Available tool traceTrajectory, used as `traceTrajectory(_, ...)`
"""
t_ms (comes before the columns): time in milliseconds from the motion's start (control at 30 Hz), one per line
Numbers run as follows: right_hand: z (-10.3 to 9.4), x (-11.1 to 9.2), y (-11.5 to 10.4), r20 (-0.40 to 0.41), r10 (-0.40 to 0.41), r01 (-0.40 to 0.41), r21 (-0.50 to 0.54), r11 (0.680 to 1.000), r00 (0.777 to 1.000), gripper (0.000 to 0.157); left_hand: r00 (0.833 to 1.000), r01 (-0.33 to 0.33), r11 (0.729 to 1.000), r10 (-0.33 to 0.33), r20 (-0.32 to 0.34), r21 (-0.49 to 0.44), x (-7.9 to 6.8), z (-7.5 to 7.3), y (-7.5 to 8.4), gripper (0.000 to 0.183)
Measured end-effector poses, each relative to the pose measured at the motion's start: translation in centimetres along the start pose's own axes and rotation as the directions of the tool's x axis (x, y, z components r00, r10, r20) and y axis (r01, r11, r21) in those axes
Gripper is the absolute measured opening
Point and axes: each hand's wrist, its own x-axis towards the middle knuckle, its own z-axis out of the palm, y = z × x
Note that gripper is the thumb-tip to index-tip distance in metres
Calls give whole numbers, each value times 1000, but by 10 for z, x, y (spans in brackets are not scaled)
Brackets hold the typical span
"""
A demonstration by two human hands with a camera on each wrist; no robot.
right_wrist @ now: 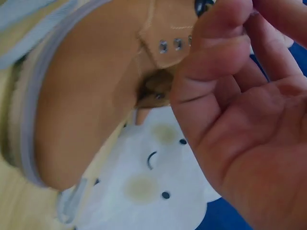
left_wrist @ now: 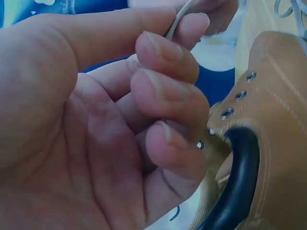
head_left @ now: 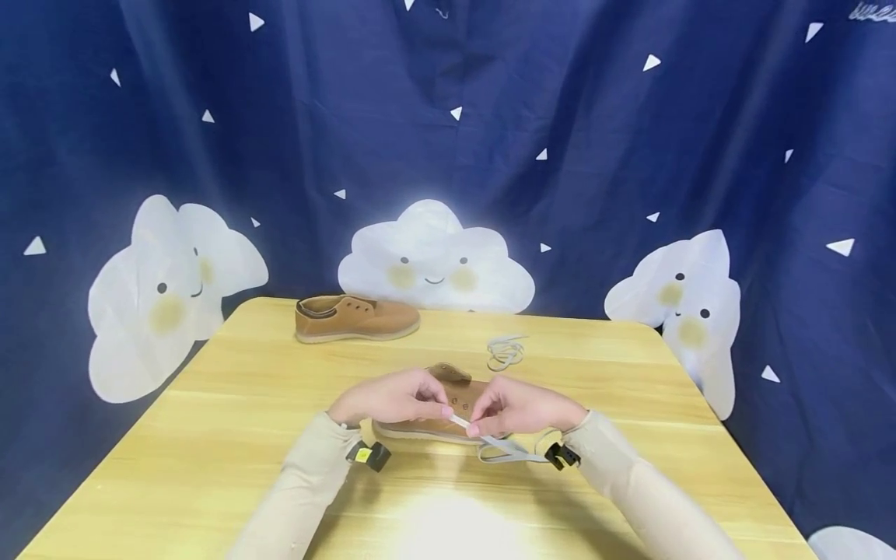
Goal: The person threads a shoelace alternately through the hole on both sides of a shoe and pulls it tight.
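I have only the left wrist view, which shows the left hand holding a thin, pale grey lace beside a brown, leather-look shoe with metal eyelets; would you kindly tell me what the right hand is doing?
Observer: The right hand is pinching the same pale grey lace.
Operator: Thank you; what stands near the far edge of the yellow wood-grain table?
Observer: A second brown, leather-look shoe, left of centre.
Operator: Which way does its toe point?
Observer: To the right, as the head view shows it.
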Motion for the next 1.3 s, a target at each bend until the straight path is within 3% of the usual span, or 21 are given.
traceTrajectory(267,8,-5,14,-56,12,-7,90,996,998,23,1000,-15,995,16,-9,101,8,7,2,20)
traceTrajectory(400,16,-5,18,-108,80,-61,166,984,991,25,999,-8,995,11,-35,97,10,10,4,16)
traceTrajectory(600,23,-12,29,-215,233,-156,324,933,948,26,987,9,994,8,-162,105,11,7,-2,21)
traceTrajectory(767,27,-16,33,-274,294,-171,397,902,916,29,967,21,996,1,-254,83,14,5,-6,25)
traceTrajectory(900,32,-17,34,-281,327,-181,442,879,902,31,961,19,996,5,-277,84,16,7,-7,27)
traceTrajectory(1100,37,-14,37,-256,354,-187,507,841,900,26,958,37,996,-12,-285,80,17,11,-7,27)
traceTrajectory(1300,39,-11,39,-235,383,-185,584,790,893,27,946,56,992,-16,-324,114,22,17,-6,24)
